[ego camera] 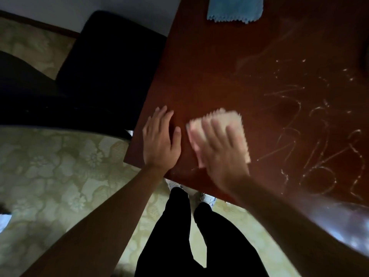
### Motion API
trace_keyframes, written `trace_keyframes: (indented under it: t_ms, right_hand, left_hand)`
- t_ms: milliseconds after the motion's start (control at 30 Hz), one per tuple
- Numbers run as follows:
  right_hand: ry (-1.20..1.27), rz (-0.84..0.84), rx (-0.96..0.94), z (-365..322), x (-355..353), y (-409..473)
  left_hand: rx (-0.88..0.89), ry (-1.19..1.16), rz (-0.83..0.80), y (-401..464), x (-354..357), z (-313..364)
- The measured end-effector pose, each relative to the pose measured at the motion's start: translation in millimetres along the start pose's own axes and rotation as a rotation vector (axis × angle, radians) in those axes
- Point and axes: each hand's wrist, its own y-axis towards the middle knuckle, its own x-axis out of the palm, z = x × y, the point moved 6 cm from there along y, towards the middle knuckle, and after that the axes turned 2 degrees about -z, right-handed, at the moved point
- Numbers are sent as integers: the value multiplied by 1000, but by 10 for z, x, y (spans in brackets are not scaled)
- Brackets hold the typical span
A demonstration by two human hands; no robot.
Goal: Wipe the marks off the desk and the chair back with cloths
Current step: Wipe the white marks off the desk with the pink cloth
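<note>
Head view: a dark red-brown wooden surface (219,62) fills the upper right and centre of the frame, its near corner pointing toward the lower left.

The right hand (223,148) lies flat at the centre of the frame with its fingers spread and straight, pressing down on a pale pink cloth (235,124) that sits under it on the wood. The hand and the cloth are both blurred. The cloth's zigzag edge shows above the fingertips.

The left hand (159,138) lies just to the left of the cloth, palm down on the surface close to its left edge, fingers straight and together, holding nothing.

White scribbled marks (319,140) cover the right part of the surface, to the right of the pink cloth and apart from it. A fainter smeared streak runs above them toward the upper right.

A blue cloth (234,9) with a zigzag lower edge lies flat at the top of the frame, well apart from both hands.

A dark chair (107,72) stands against the left edge of the surface in the upper left of the frame.

The lower left shows a pale green floor (60,166) with a flower pattern. The person's dark trousers (179,236) and light shoes show at the bottom centre.
</note>
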Motion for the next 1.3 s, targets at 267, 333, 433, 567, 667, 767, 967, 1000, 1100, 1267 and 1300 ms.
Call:
trace_keyframes:
  t_ms: [267, 333, 433, 567, 667, 767, 967, 1000, 1100, 1267, 1300]
  right_hand:
    - [-12, -46, -144, 198, -17, -37]
    - [6, -39, -31, 432, -109, 385]
    - [46, 31, 110, 474, -146, 546]
    - [82, 69, 97, -47, 4, -293]
    - [71, 35, -33, -129, 89, -674]
    - [-4, 50, 39, 361, 54, -413]
    - [-33, 198, 307, 518, -48, -39]
    - [-26, 210, 256, 228, 22, -151]
    - [91, 207, 187, -402, 195, -496]
    - [-3, 189, 170, -40, 132, -415]
    - [10, 195, 253, 121, 93, -388]
  left_hand:
    - [-2, 29, 7, 19, 10, -8]
    - [-21, 19, 16, 18, 7, -11]
    - [-21, 19, 20, 15, 8, 3]
    - [-6, 41, 8, -3, 29, -24]
    - [-6, 28, 8, -13, 28, -15]
    - [-8, 8, 12, 18, 3, -6]
    - [-2, -50, 41, 32, -5, -27]
    - [1, -54, 42, 15, 4, -24]
    - [21, -44, 54, 10, -1, -9]
    - [31, -89, 91, 50, -14, -34]
    - [26, -110, 84, 28, -21, -58]
